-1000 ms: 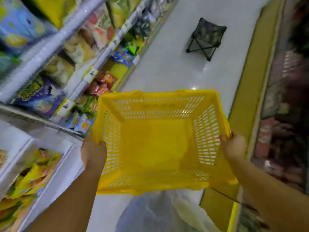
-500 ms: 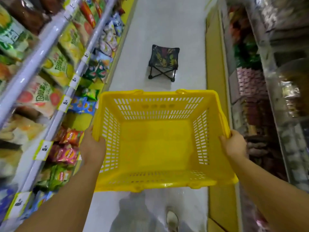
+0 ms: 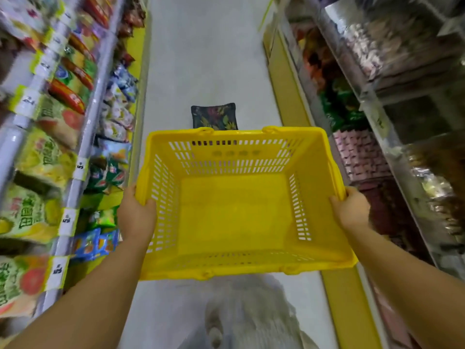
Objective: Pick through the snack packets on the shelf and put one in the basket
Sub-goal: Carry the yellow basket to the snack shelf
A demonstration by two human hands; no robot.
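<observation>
I carry an empty yellow plastic basket [image 3: 234, 269] in front of me over the aisle floor. My left hand [image 3: 136, 217] grips its left rim, thumb inside. My right hand [image 3: 352, 212] grips its right rim. Snack packets [image 3: 52, 159] in green, yellow and red fill the shelves on my left, with price tags along the shelf rails. More blue and green packets [image 3: 108, 172] sit on the lower shelf near my left hand.
A small folding stool with a dark leaf-print seat [image 3: 214, 117] stands in the aisle just beyond the basket. Shelves of wrapped goods [image 3: 364, 157] line the right side. The pale floor [image 3: 206, 59] runs straight ahead between yellow shelf bases.
The view has swung from the left shelf to straight down the aisle. The stool now lies closer, right behind the basket. Both hands keep their hold on the rims.
</observation>
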